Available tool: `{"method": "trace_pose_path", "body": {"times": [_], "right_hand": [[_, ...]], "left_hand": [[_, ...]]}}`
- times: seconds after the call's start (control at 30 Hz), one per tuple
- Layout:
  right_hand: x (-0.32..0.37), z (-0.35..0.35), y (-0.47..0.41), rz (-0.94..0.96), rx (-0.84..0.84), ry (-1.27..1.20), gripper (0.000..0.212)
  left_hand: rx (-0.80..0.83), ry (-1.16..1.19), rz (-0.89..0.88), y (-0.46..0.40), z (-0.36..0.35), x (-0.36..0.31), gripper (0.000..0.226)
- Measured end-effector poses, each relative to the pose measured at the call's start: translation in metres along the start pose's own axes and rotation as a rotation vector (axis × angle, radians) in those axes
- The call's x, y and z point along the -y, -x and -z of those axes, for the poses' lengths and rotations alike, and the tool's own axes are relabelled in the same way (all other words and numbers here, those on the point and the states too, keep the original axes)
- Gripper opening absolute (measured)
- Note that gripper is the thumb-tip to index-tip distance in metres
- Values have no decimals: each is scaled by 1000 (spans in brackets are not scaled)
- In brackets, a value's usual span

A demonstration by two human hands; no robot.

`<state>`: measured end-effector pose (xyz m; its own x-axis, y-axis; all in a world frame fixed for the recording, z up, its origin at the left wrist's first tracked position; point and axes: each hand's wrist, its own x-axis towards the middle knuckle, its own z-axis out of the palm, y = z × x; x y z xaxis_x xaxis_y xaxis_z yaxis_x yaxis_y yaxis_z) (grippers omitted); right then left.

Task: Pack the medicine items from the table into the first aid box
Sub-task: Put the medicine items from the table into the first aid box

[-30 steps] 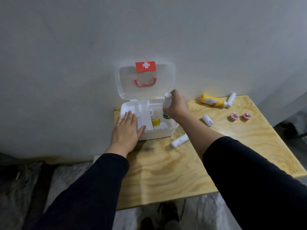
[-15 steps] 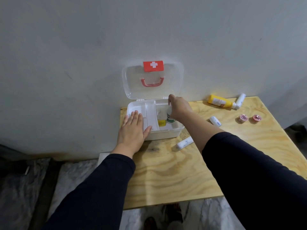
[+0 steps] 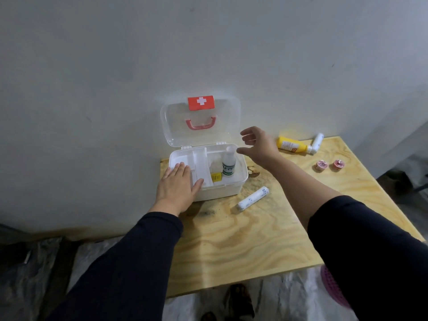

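The white first aid box (image 3: 222,189) stands open at the table's back left, its clear lid (image 3: 201,121) leaning on the wall. A white bottle with a green label (image 3: 228,163) stands upright in the right compartment beside a small yellow pack (image 3: 216,176). My left hand (image 3: 177,187) lies flat on the box's front left corner. My right hand (image 3: 258,144) hovers just right of the bottle, fingers spread and empty. On the table lie a white roll (image 3: 253,198), a yellow bottle (image 3: 292,145), a white tube (image 3: 317,142) and two pink tape rolls (image 3: 321,164), (image 3: 338,164).
The plywood table (image 3: 254,246) ends at a front edge near my arms and a right edge beyond the pink rolls. A grey wall (image 3: 115,66) rises right behind the box. Feet in sandals (image 3: 238,300) and crumpled sheeting show on the floor below.
My right hand lowered the white bottle into the box's right compartment, let go of it and drew back to the right, open. My left hand stayed on the box.
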<state>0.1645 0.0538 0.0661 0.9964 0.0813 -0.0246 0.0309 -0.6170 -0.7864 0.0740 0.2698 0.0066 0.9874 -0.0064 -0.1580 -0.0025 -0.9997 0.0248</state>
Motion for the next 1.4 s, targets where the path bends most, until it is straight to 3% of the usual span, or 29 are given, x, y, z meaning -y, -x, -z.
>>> {"method": "trace_pose_path", "body": {"times": [0.2,0.37,0.5,0.83,1.17,1.23,1.4], "right_hand": [[-36,45,13,-110,-14,130,38],[-78,89,13,-231,-41,227,39],[-117,117,-4,-287,-67,268,38],[-186,130,-69,-142,-19,374,39],[-212,122,-96,7,56,657,46],[-212,120,-95,20,38,635,42],[-200,121,-86,-34,-76,215,25]], "left_hand": [[-131,109,-82,-22,53,-46,38],[-174,167,-247,-62,79,-114,37],[-60,191,-275,-91,69,-166,37],[136,145,-191,-146,20,-226,41],[148,122,-115,-157,11,-229,40],[145,119,-123,-155,13,-228,40],[147,121,-134,-145,20,-223,41]]}}
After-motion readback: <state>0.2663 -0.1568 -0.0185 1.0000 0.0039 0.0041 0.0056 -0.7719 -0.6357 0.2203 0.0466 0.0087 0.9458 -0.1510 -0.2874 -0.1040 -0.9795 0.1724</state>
